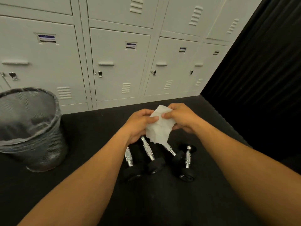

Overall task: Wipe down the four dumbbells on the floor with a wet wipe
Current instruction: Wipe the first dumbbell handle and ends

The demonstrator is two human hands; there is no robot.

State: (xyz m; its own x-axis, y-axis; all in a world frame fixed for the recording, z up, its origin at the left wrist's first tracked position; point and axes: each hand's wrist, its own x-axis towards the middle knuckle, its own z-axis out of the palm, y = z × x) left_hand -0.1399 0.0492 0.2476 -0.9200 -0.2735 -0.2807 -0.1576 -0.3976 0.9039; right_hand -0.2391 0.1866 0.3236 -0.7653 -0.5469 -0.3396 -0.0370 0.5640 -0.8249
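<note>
1. A bank of pale grey lockers (120, 66) fills the far side of the room, each door with a small label, a handle, a lock and vent slots. A black curtain (260, 70) hangs along the right.
2. The floor (91, 131) is a dark black mat reaching from the lockers to the near edge of the view.
3. On the left stands a round metal mesh bin (31, 128), lined with a clear plastic bag whose rim folds over the top edge.
4. Four dumbbells lie on the floor near the middle, with chrome ribbed handles and black heads, side by side, pointing roughly from near to far.
5. The leftmost dumbbell (129, 158) is partly hidden by the left forearm; the second dumbbell (148, 151) lies just beside it on the right.
6. The third dumbbell (171, 150) is tilted, its far end hidden under the wipe; the rightmost dumbbell (187, 160) lies just beside it.
7. A white wet wipe (158, 128), crumpled and partly unfolded, is held in the air above the far ends of the dumbbells, apart from them.
8. The left hand (140, 123) pinches the wipe's left side, thumb across its front.
9. The right hand (180, 117) grips the wipe's upper right side, fingers curled onto it.
</note>
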